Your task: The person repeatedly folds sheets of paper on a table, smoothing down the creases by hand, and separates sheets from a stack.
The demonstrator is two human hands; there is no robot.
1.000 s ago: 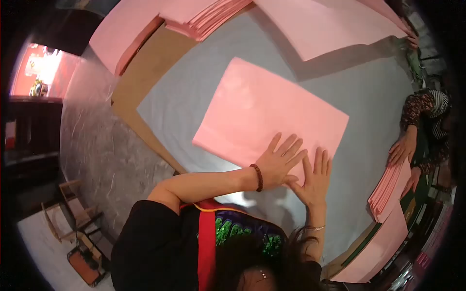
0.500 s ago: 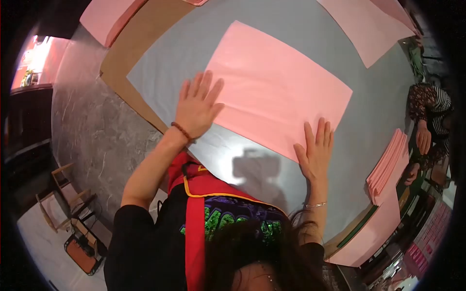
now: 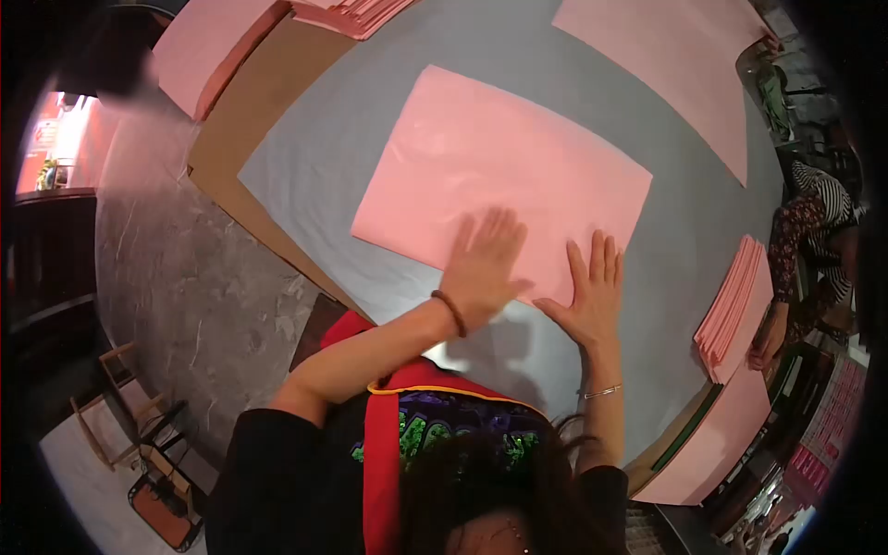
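A pink folded sheet (image 3: 499,157), thin like paper or cloth, lies flat on the grey table covering (image 3: 305,157) in front of me. My left hand (image 3: 483,268) rests near the middle of the sheet's near edge, palm down with fingers spread and slightly blurred. Close to the near right corner, my right hand (image 3: 594,287) lies flat with its fingers stretched onto the sheet and the thumb apart. Neither hand grips anything. The two thumbs point toward each other across a small gap.
Folded pink stacks (image 3: 735,310) stand at the right edge, and another pink pile (image 3: 356,14) at the far left. A larger pink sheet (image 3: 675,74) lies at the far right. Brown board (image 3: 250,88) shows under the covering. Another person's hand (image 3: 770,338) is beside the right stack.
My left hand has slid right along the near edge, from the sheet's left corner to its middle. My right hand stays near the right corner. The other person's hand has come to the right stack.
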